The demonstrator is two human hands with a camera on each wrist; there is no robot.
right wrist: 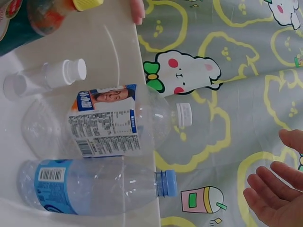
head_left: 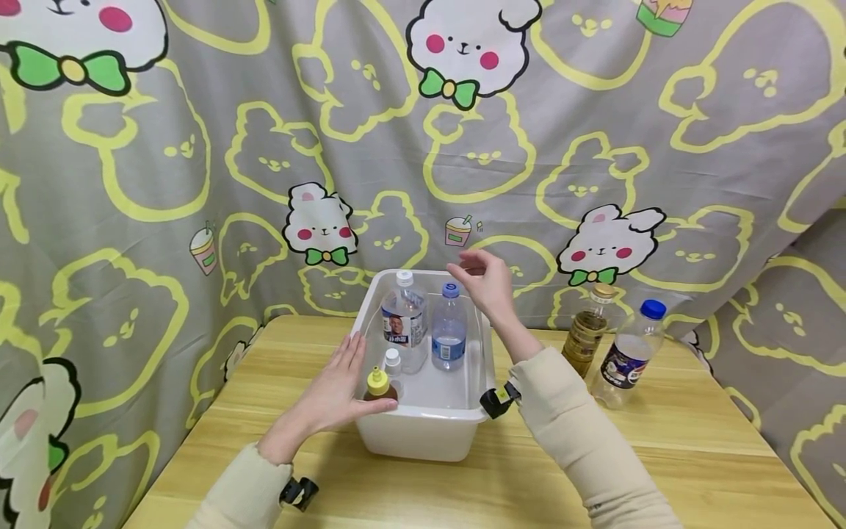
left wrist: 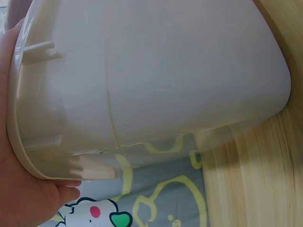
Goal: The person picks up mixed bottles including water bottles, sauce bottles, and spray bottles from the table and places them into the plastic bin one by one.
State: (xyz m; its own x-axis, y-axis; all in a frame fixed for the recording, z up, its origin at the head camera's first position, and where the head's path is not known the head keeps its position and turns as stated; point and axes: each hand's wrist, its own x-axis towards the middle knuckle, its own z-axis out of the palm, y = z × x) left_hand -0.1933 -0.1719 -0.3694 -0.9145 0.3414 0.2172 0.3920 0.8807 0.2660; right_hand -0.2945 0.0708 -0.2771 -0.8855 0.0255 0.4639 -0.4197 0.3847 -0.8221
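My left hand [head_left: 333,389] rests on the near left corner of a white plastic tub [head_left: 423,433], fingers straight along the side rim and thumb over the front rim. My right hand [head_left: 487,283] hovers above the tub's far right corner, fingers loosely bent, holding nothing. Inside the tub stand a large clear bottle [right wrist: 104,120] with a white cap, a clear bottle with a blue cap [right wrist: 94,187], a small white-capped bottle [right wrist: 45,78] and a squeeze bottle [head_left: 379,382] with a yellow nozzle top. The left hand partly hides the squeeze bottle in the head view.
Right of the tub, a bottle of yellowish liquid [head_left: 584,334] with a gold cap and a clear Pepsi bottle [head_left: 624,364] with a blue cap stand on the wooden table [head_left: 264,411]. A patterned grey curtain [head_left: 383,147] hangs behind the table.
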